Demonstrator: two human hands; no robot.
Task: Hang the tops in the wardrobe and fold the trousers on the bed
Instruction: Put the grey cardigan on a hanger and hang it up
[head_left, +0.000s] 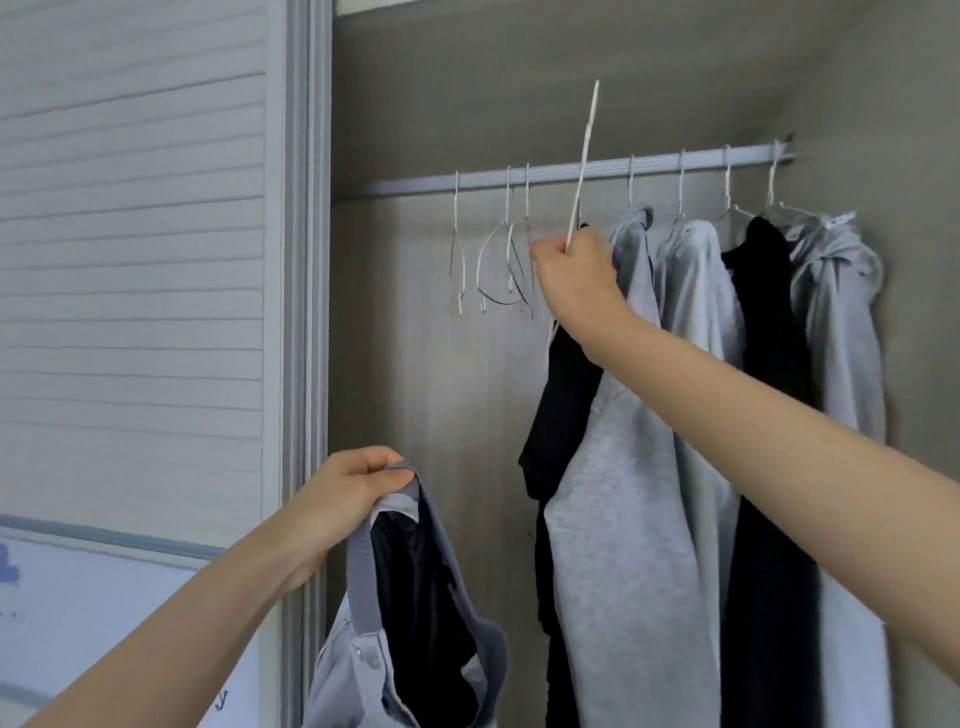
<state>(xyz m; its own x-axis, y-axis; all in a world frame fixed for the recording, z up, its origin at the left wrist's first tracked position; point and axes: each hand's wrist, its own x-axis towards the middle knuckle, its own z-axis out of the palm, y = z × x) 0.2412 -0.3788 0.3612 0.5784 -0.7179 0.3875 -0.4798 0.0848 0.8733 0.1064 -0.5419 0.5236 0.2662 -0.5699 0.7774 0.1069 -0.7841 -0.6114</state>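
While the left hand gripped the grey ribbed collar of a light grey jacket low at the near left of the open wardrobe, its fingers curled tight round the cloth, the right hand reached up just below the rail. Its fingers were closed round a white wire hanger, which stood tilted with its top end above the rail. Three empty hangers hung on the rail to the left of that hand. To the right hung a grey hoodie, a second grey top, a black top and another grey hoodie. A black garment drooped just beneath the right wrist.
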